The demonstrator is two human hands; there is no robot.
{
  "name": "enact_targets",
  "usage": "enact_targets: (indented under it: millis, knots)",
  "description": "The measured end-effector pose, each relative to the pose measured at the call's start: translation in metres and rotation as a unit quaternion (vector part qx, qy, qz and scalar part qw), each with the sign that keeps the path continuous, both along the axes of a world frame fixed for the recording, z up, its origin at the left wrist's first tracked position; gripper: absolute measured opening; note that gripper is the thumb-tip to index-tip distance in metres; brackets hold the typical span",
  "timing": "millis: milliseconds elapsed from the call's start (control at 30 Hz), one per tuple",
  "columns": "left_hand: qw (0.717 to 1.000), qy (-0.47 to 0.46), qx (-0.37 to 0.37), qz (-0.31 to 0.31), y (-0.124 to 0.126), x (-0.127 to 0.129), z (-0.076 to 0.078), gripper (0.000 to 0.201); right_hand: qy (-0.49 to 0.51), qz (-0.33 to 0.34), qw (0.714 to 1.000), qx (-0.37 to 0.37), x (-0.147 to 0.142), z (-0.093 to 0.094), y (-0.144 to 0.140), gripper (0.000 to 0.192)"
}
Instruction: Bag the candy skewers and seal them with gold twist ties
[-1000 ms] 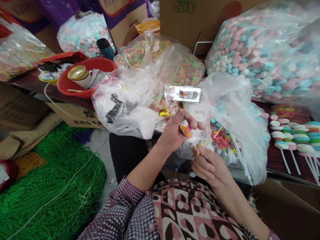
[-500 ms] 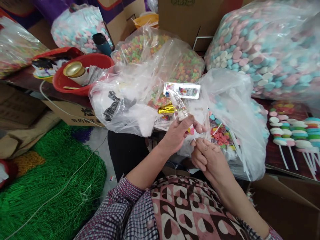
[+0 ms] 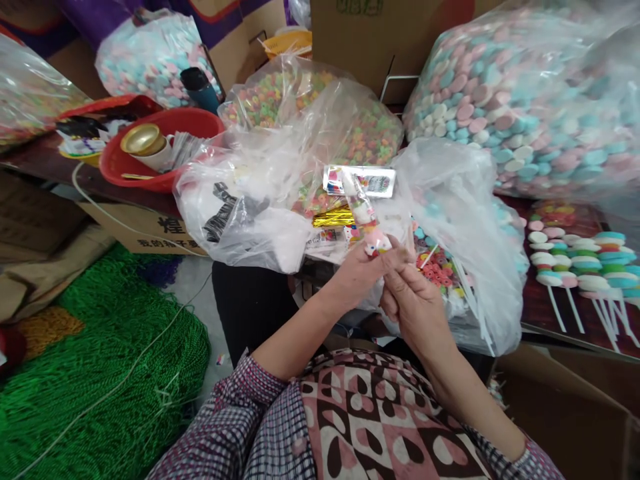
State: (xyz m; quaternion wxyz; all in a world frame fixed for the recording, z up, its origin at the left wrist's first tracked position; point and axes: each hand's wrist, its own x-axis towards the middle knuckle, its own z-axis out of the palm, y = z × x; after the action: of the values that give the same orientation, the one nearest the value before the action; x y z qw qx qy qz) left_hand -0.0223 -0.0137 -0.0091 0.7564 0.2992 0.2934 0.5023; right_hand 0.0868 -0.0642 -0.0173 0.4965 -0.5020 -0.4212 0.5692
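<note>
My left hand (image 3: 357, 273) and my right hand (image 3: 415, 303) meet in front of me, both closed on a small candy lollipop in a clear printed wrapper (image 3: 364, 217) that sticks up between them. The wrapper's top points toward a flat printed card (image 3: 360, 180) lying on the plastic bags. A bundle of gold twist ties (image 3: 333, 217) lies just left of the wrapper. An open clear bag (image 3: 450, 220) with ring candies and white sticks sits right behind my hands.
Big clear bags of pastel candy discs (image 3: 525, 100) and coloured ring candy (image 3: 310, 100) crowd the dark table. Finished lollipops (image 3: 575, 260) lie at the right. A red basin (image 3: 160, 147) with a gold-lidded jar stands left. Green netting (image 3: 100, 373) covers the floor.
My right hand has moved up against my left, closing on the stick end. The wrapped lollipop now stands higher and more upright between the two hands.
</note>
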Motion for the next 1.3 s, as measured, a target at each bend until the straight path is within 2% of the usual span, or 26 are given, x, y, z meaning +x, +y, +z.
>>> enact_targets:
  millis: [100, 167, 267, 333, 400, 533, 667, 767, 833, 900, 933, 1000, 1133, 1200, 1300]
  knots:
    - [0.998, -0.038, 0.052, -0.011, 0.005, -0.01, 0.003, 0.048, 0.037, 0.006, 0.999, -0.009, 0.003, -0.002, 0.0, 0.03]
    - [0.996, -0.073, 0.037, 0.04, 0.012, -0.021, 0.009, 0.052, 0.023, 0.014, 1.0, -0.007, 0.007, -0.003, -0.001, 0.032]
    - [0.988, -0.097, 0.017, 0.116, 0.024, -0.033, 0.017, 0.038, -0.016, 0.047, 0.999, -0.02, 0.012, -0.003, -0.004, 0.037]
    - [0.984, -0.11, 0.026, 0.136, 0.027, -0.036, 0.02, 0.025, -0.039, 0.064, 0.997, -0.035, 0.013, -0.003, -0.004, 0.041]
    - [0.984, -0.107, 0.028, 0.139, 0.027, -0.033, 0.021, 0.017, -0.055, 0.073, 0.995, -0.046, 0.012, -0.001, -0.004, 0.043]
    - [0.989, -0.077, 0.006, 0.123, 0.021, -0.022, 0.017, 0.027, -0.088, 0.078, 0.993, -0.029, 0.005, 0.002, -0.003, 0.042]
    - [0.99, -0.085, -0.007, 0.112, 0.017, -0.018, 0.014, 0.026, -0.149, 0.081, 0.985, 0.015, 0.002, 0.002, 0.0, 0.038]
    - [0.985, -0.123, -0.04, 0.113, 0.019, -0.019, 0.012, 0.028, -0.259, 0.045, 0.961, 0.089, 0.004, 0.001, 0.003, 0.03]
    - [0.98, -0.14, -0.064, 0.127, 0.02, -0.019, 0.009, 0.03, -0.34, 0.002, 0.927, 0.159, 0.004, 0.0, 0.006, 0.024]
    - [0.975, -0.148, -0.078, 0.148, 0.021, -0.018, 0.007, 0.03, -0.387, -0.016, 0.897, 0.216, 0.003, -0.001, 0.008, 0.02]
    - [0.973, -0.15, -0.082, 0.157, 0.021, -0.017, 0.005, 0.031, -0.392, -0.018, 0.891, 0.23, 0.003, -0.001, 0.009, 0.017]
    - [0.969, -0.154, -0.084, 0.175, 0.022, -0.017, 0.003, 0.031, -0.363, -0.021, 0.907, 0.214, 0.003, -0.001, 0.008, 0.015]
    - [0.967, -0.154, -0.061, 0.195, 0.022, -0.019, 0.001, 0.03, -0.188, -0.02, 0.981, 0.053, 0.005, -0.001, 0.007, 0.027]
    - [0.97, -0.148, -0.05, 0.186, 0.02, -0.018, 0.002, 0.031, -0.112, -0.007, 0.994, -0.006, 0.003, -0.002, 0.007, 0.029]
    - [0.975, -0.147, -0.027, 0.162, 0.017, -0.016, 0.005, 0.033, -0.048, -0.001, 0.998, -0.045, -0.002, -0.001, 0.008, 0.027]
